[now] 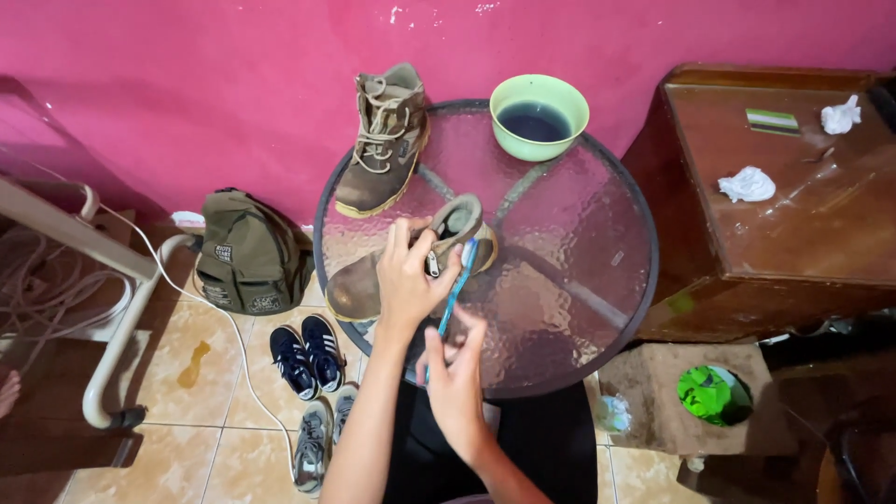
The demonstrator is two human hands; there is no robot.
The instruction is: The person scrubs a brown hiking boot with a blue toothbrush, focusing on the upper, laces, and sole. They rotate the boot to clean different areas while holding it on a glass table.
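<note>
A brown ankle boot (359, 285) lies on the round glass table (579, 280), its opening turned to the right. My left hand (409, 275) rests on top of it and grips its side near the zipper. My right hand (455, 373) holds a blue toothbrush (457, 285) by the handle, and the brush head reaches up to the boot's collar. A second brown boot (383, 140), laced, stands upright at the table's far left edge. A green bowl (539, 117) of dark water sits at the far edge.
A dark wooden cabinet (775, 215) with crumpled tissues (747, 184) stands right of the table. On the tiled floor at the left are an olive backpack (247, 252), dark blue sneakers (308, 350), grey sneakers (317, 439) and a white cable. A green object (707, 392) lies on a brown mat.
</note>
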